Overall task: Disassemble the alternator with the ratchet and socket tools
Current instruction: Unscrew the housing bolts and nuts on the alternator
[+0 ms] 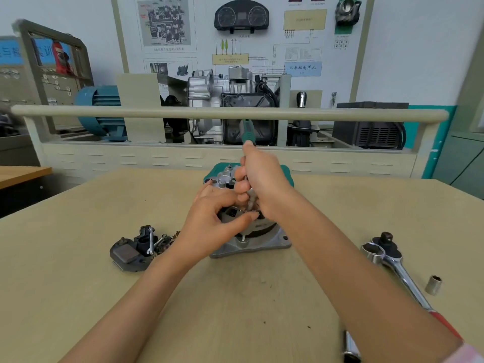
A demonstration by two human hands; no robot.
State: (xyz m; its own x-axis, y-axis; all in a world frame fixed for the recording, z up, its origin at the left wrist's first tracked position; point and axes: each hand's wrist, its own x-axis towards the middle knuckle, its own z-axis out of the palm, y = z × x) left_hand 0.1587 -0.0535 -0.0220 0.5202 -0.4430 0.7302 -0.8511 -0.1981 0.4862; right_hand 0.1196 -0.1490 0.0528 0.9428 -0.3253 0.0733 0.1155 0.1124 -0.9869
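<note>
The grey metal alternator (248, 231) stands at the centre of the tan tabletop (78, 297); the right hand (258, 179) reaches in from five o'clock, fist wrapped round a green-handled driver (247, 133) tilted toward twelve; the left hand (209, 218), from seven o'clock, curls its fingers against the alternator's top, thumb extended; a chrome ratchet (392, 260) lies at three o'clock.

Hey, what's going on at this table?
A person is taking apart an alternator on the table. The right hand holds a green-handled tool pointed down into it, while the left hand steadies the housing. Removed parts lie to the left. A ratchet and loose socket sit unused on the right.
</note>
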